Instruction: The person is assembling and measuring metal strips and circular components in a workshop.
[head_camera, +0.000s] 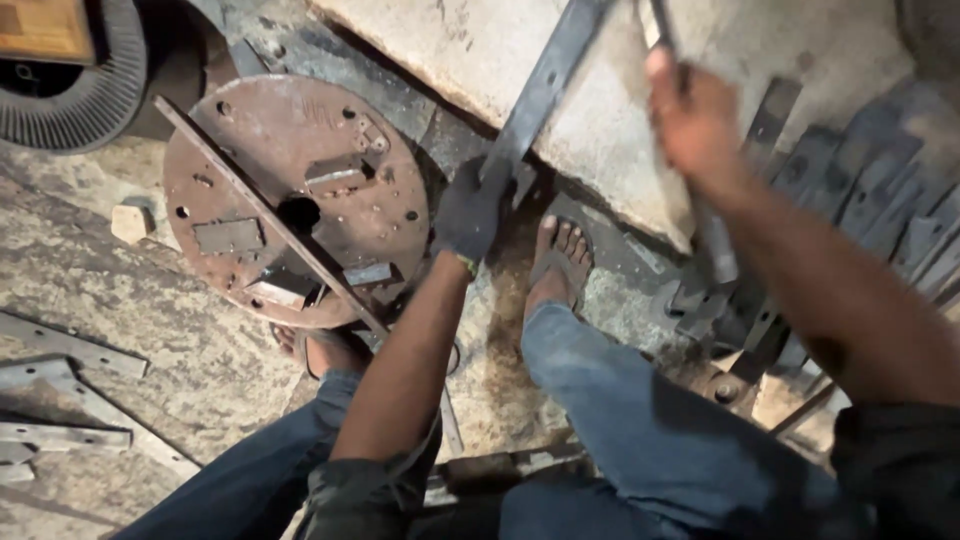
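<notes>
My left hand (470, 212), in a dark glove, grips the lower end of a long flat metal bar (548, 78) that leans up against a pale stone slab (610, 150). Bare, my right hand (690, 115) is raised and closed around a thin dark handle (662, 28) whose top runs out of view; the tool's head is hidden. My legs in blue jeans stretch forward. One bare foot in a sandal (560, 262) rests just right of the gloved hand.
A rusty round steel plate (250, 140) with holes and small welded blocks lies at left, a thin rod (262, 212) across it. Several flat metal strips (860, 190) are stacked at right, others (70, 400) lie on the rough floor at left. A ribbed disc (90, 100) sits top left.
</notes>
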